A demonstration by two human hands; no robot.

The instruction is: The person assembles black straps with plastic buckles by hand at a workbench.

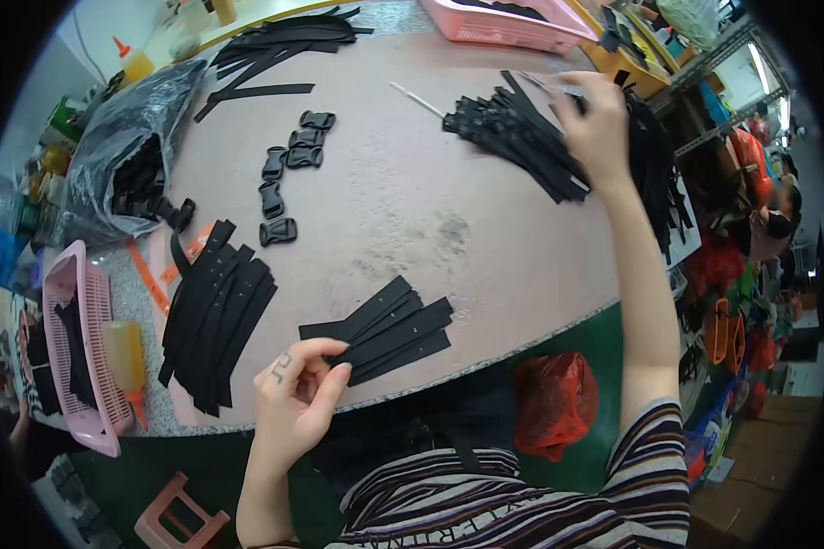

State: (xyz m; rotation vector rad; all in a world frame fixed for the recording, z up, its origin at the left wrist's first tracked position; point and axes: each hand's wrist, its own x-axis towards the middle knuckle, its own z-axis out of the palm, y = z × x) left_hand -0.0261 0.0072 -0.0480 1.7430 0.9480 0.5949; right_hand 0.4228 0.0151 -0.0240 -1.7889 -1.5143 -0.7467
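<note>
My left hand (304, 389) is at the near edge of the table, thumb and index finger curled close together at the left end of a fanned pile of black straps (394, 334). Whether a strap is pinched there is too small to tell. My right hand (592, 114) reaches to the far right, beside a bundle of black strips (513, 137); its fingers are curled round something thin and blurred. A white stick (417, 99) pokes out of that bundle's left end. Several black buckles (278, 231) lie in a loose line at the table's middle left.
More black straps (218, 320) lie at the left, near a plastic bag of buckles (137, 156), a pink basket (110, 393) and a yellow bottle (124, 357). Black strips hang at the right edge. A pink tray (513, 35) stands at the back. A person (778, 220) is far right.
</note>
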